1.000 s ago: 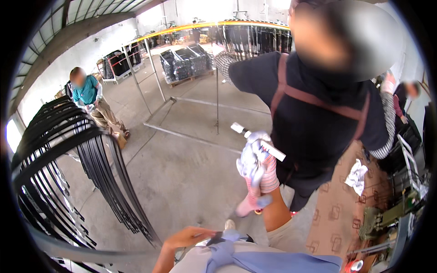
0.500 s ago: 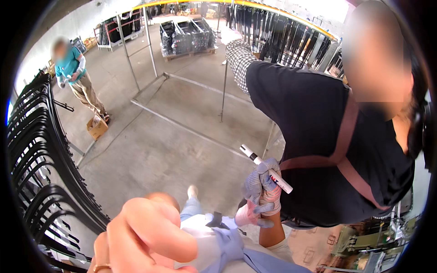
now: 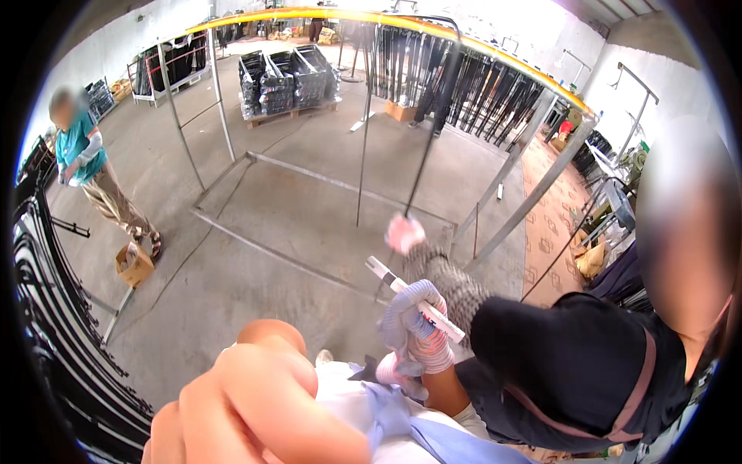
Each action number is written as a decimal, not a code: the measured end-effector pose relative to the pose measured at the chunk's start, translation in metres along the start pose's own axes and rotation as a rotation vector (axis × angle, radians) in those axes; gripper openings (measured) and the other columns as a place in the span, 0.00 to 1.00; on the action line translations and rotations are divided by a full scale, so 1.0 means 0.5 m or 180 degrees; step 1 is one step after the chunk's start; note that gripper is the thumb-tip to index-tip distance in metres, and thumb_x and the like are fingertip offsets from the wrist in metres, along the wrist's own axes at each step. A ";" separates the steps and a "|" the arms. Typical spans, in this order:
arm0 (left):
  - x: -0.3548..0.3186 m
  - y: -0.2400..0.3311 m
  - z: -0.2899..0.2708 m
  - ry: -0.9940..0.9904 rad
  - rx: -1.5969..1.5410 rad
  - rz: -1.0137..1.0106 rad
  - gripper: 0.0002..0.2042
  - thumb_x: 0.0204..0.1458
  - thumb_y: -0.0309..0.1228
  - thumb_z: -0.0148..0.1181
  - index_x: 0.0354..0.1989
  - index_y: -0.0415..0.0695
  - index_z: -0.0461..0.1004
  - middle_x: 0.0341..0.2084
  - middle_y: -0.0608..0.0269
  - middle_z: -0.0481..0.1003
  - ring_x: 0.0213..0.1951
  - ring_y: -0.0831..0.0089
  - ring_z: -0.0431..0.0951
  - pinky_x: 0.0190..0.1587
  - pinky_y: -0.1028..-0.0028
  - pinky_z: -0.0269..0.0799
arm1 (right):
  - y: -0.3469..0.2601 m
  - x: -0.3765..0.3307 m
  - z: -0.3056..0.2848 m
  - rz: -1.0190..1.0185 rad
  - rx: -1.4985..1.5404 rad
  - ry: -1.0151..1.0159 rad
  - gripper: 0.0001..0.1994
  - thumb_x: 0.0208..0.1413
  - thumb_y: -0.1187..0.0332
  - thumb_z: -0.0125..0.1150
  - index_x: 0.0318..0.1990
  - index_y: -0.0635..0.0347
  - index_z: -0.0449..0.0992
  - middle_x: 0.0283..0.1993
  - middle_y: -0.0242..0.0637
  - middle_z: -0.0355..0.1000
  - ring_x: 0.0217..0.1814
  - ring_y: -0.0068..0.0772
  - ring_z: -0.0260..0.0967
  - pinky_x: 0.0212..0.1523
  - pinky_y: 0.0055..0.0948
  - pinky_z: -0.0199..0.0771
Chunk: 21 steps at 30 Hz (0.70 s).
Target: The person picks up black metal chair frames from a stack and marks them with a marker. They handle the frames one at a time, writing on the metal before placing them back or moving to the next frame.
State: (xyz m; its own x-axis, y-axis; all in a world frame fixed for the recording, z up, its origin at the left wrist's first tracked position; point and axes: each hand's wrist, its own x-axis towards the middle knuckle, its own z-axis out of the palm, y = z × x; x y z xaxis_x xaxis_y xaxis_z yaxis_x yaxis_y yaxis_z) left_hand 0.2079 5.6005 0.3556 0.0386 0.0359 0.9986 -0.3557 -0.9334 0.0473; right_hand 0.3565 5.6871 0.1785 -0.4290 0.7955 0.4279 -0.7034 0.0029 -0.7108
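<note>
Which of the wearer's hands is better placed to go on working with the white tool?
Probably the right. The right hand, in a pale glove, already grips the white tool. The left hand is bare, raised close to the camera, holds nothing and is apart from the tool.

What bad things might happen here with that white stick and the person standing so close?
1. The gloved right hand grips a white stick-like tool right beside a co-worker's sleeve; it might poke or bump that arm.
2. The bare left hand sits very close to the camera and blocks much of the lower view, so something underneath could be missed.
3. The co-worker's gloved hand holds a long dark rod; if it swings, it might hit someone nearby.
</note>
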 end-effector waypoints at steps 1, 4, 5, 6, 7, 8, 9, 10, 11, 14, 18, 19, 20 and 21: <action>0.001 -0.007 -0.020 0.0000 -0.0026 -0.0131 0.07 0.41 0.26 0.57 0.20 0.48 0.63 0.20 0.70 0.62 0.18 0.77 0.57 0.19 0.83 0.51 | 0.006 0.020 -0.007 -0.0112 -0.0143 0.0077 0.13 0.47 0.63 0.61 0.33 0.64 0.69 0.13 0.30 0.61 0.10 0.18 0.57 0.12 0.16 0.55; 0.004 -0.038 -0.086 -0.0157 -0.0196 -0.0670 0.07 0.43 0.28 0.57 0.22 0.46 0.65 0.20 0.69 0.62 0.17 0.76 0.59 0.18 0.82 0.52 | 0.016 0.084 -0.032 -0.0474 -0.0466 0.0190 0.13 0.47 0.62 0.62 0.31 0.63 0.70 0.16 0.31 0.64 0.11 0.19 0.59 0.12 0.17 0.58; 0.002 -0.046 -0.115 -0.0313 -0.0291 -0.0940 0.07 0.44 0.30 0.58 0.24 0.45 0.66 0.20 0.68 0.63 0.18 0.75 0.60 0.18 0.82 0.53 | 0.026 0.088 -0.039 -0.0550 -0.0526 0.0529 0.13 0.48 0.62 0.61 0.33 0.62 0.69 0.17 0.33 0.65 0.11 0.19 0.58 0.12 0.18 0.58; -0.005 -0.065 -0.146 -0.0349 -0.0561 -0.0960 0.05 0.43 0.29 0.57 0.24 0.45 0.67 0.20 0.69 0.64 0.19 0.76 0.61 0.18 0.82 0.54 | 0.018 0.100 -0.043 -0.0626 -0.0409 0.0427 0.13 0.48 0.62 0.60 0.33 0.63 0.68 0.16 0.34 0.64 0.10 0.20 0.58 0.11 0.18 0.58; 0.003 -0.007 -0.170 -0.0370 -0.0411 -0.0977 0.03 0.41 0.27 0.56 0.23 0.45 0.68 0.19 0.70 0.65 0.20 0.77 0.63 0.19 0.82 0.55 | 0.028 0.128 0.003 -0.0540 -0.0068 0.0030 0.13 0.49 0.63 0.59 0.34 0.64 0.68 0.16 0.35 0.64 0.10 0.20 0.58 0.10 0.18 0.57; -0.014 -0.029 -0.207 -0.0260 -0.0832 -0.0744 0.03 0.38 0.22 0.53 0.20 0.46 0.69 0.18 0.72 0.66 0.22 0.80 0.65 0.20 0.83 0.56 | 0.016 0.144 0.010 -0.0739 0.0100 -0.0056 0.14 0.49 0.63 0.59 0.35 0.64 0.66 0.16 0.37 0.63 0.10 0.21 0.58 0.10 0.18 0.56; -0.045 -0.074 -0.231 0.0068 -0.1164 -0.0881 0.05 0.38 0.20 0.52 0.21 0.47 0.69 0.18 0.71 0.67 0.24 0.79 0.66 0.22 0.83 0.57 | 0.007 0.162 -0.012 -0.0983 0.0240 -0.0014 0.14 0.50 0.64 0.58 0.36 0.65 0.65 0.15 0.38 0.63 0.10 0.22 0.58 0.09 0.18 0.55; -0.073 -0.112 -0.249 0.0398 -0.1438 -0.1011 0.07 0.37 0.18 0.50 0.22 0.47 0.70 0.19 0.70 0.67 0.26 0.78 0.67 0.23 0.83 0.58 | -0.011 0.182 -0.028 -0.1435 -0.0134 -0.0029 0.14 0.50 0.65 0.58 0.36 0.66 0.65 0.15 0.39 0.63 0.09 0.22 0.58 0.09 0.18 0.55; -0.099 -0.146 -0.268 0.0542 -0.1308 -0.1118 0.05 0.40 0.22 0.49 0.26 0.45 0.69 0.23 0.68 0.67 0.29 0.76 0.67 0.27 0.81 0.60 | -0.026 0.182 -0.022 -0.1732 -0.0311 0.0037 0.15 0.49 0.65 0.58 0.37 0.66 0.64 0.17 0.40 0.63 0.11 0.24 0.59 0.10 0.19 0.56; -0.268 -0.305 -0.270 0.0114 0.0283 -0.2217 0.12 0.49 0.32 0.46 0.39 0.41 0.66 0.36 0.60 0.66 0.38 0.68 0.69 0.38 0.74 0.66 | -0.060 0.180 -0.039 -0.2443 -0.0572 0.0647 0.18 0.48 0.64 0.59 0.42 0.67 0.63 0.23 0.45 0.66 0.17 0.29 0.63 0.14 0.24 0.62; -0.434 -0.321 -0.184 0.0273 -0.1079 -0.4423 0.18 0.50 0.31 0.51 0.49 0.41 0.61 0.44 0.64 0.64 0.48 0.76 0.63 0.49 0.75 0.58 | -0.071 0.194 -0.009 -0.2897 -0.0739 0.1017 0.19 0.46 0.65 0.60 0.43 0.65 0.64 0.28 0.45 0.67 0.24 0.32 0.66 0.21 0.27 0.66; -0.453 -0.320 -0.169 0.0246 -0.1482 -0.4585 0.18 0.50 0.30 0.52 0.50 0.40 0.61 0.45 0.63 0.64 0.48 0.75 0.63 0.49 0.75 0.58 | -0.071 0.191 -0.008 -0.2934 -0.0854 0.1095 0.19 0.45 0.66 0.61 0.43 0.64 0.64 0.28 0.44 0.67 0.25 0.32 0.66 0.22 0.28 0.66; -0.468 -0.316 -0.158 0.0245 -0.1866 -0.4753 0.18 0.49 0.28 0.52 0.50 0.39 0.62 0.45 0.63 0.64 0.49 0.75 0.63 0.49 0.75 0.58 | -0.065 0.192 -0.010 -0.2909 -0.0933 0.1151 0.19 0.44 0.66 0.61 0.42 0.63 0.65 0.29 0.44 0.67 0.27 0.32 0.66 0.24 0.28 0.66; -0.481 -0.312 -0.151 0.0241 -0.2255 -0.4915 0.18 0.49 0.27 0.53 0.50 0.39 0.62 0.45 0.63 0.63 0.49 0.74 0.63 0.50 0.75 0.58 | -0.057 0.194 -0.011 -0.2857 -0.1051 0.1215 0.18 0.44 0.66 0.62 0.42 0.63 0.65 0.30 0.44 0.67 0.28 0.33 0.66 0.25 0.29 0.67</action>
State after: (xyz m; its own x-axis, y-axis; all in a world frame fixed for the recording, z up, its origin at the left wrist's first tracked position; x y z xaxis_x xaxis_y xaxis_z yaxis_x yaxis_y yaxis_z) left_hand 0.1833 5.7643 0.1099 0.6879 0.7257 0.0139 -0.3492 0.3141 0.8828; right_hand 0.3379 5.7675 0.2370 0.4271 0.5574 0.7120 -0.4604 0.8117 -0.3592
